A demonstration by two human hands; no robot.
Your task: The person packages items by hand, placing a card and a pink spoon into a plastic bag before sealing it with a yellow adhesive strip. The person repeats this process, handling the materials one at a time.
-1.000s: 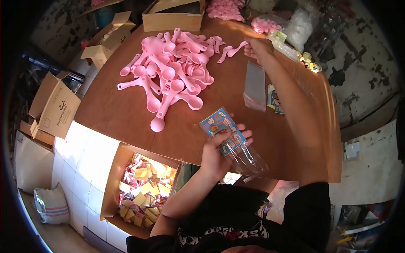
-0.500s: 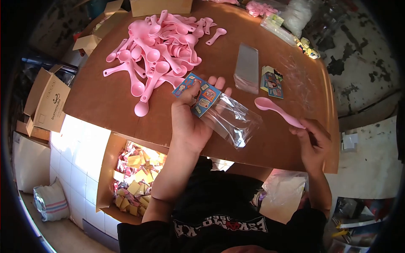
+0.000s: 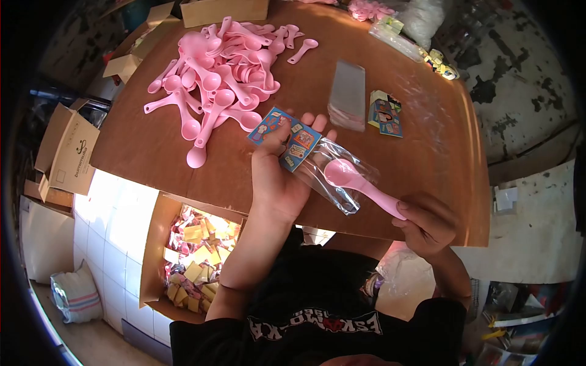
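Note:
My left hand (image 3: pixel 282 168) holds a blue printed card (image 3: pixel 287 141) under its thumb, along with a clear plastic bag (image 3: pixel 339 198) that extends to the right from the palm. Pinched by the handle end in my right hand (image 3: pixel 430 222) is a pink measuring spoon (image 3: pixel 363 186). Its bowl overlaps the clear bag in this view. A large heap of pink spoons (image 3: pixel 220 79) lies on the brown table (image 3: pixel 244 161) beyond my left hand. Past my fingers are a stack of clear bags (image 3: pixel 348 97) and a small pile of printed cards (image 3: pixel 386 113).
Below the table's front edge, an open carton (image 3: pixel 155 244) holds many packed pieces with yellow cards. Another cardboard box (image 3: pixel 67 146) stands at the left. Plastic packets (image 3: pixel 400 43) and a white bag (image 3: pixel 425 21) sit at the far right edge of the table.
My right hand has brought the pink spoon left and down, from beside the bag to over it. My left hand keeps its hold on the card and bag.

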